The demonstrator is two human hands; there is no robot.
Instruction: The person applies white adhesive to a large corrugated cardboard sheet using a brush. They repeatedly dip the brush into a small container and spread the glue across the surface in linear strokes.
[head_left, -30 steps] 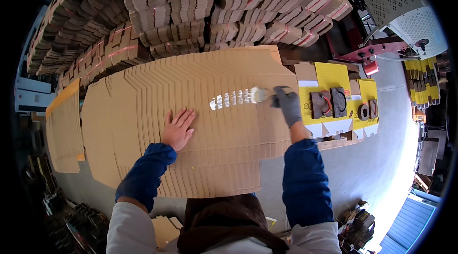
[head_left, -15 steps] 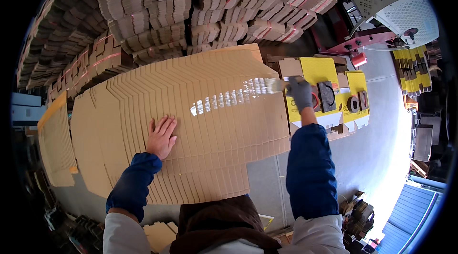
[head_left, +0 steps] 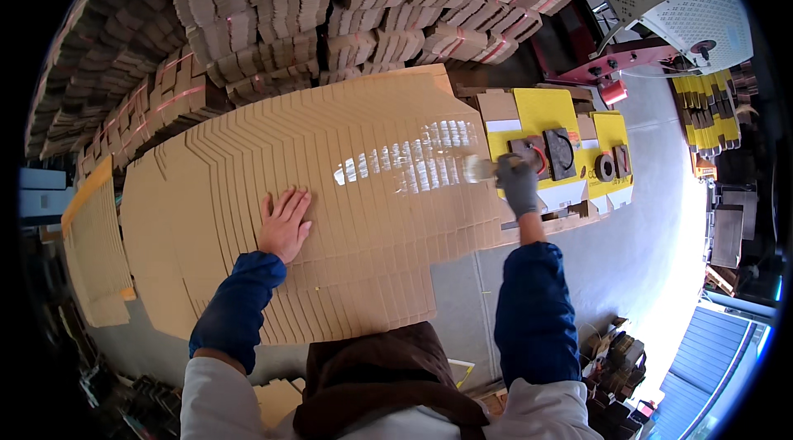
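Overlapping flat cardboard sheets [head_left: 363,225] are fanned out in front of me, their edges forming close parallel steps. My left hand [head_left: 286,223] is bare and lies flat on them with the fingers spread. In a grey glove, my right hand [head_left: 519,185] is closed around the handle of a wide brush [head_left: 477,169]. The brush's pale bristles are at the right part of the sheets. Two rows of shiny, whitish wet strokes [head_left: 425,176] cross the stepped edges just left of the brush.
Yellow printed cardboard [head_left: 541,109] lies to the right, with a black tape roll [head_left: 605,167] and dark flat blocks [head_left: 561,152] on it. Bundled cardboard stacks [head_left: 289,23] rise at the back. A machine with a perforated guard [head_left: 702,31] stands at the far right.
My right hand has brought the brush nearer to me, and a second row of wet strokes now shows below the first. My left hand still rests on the sheets.
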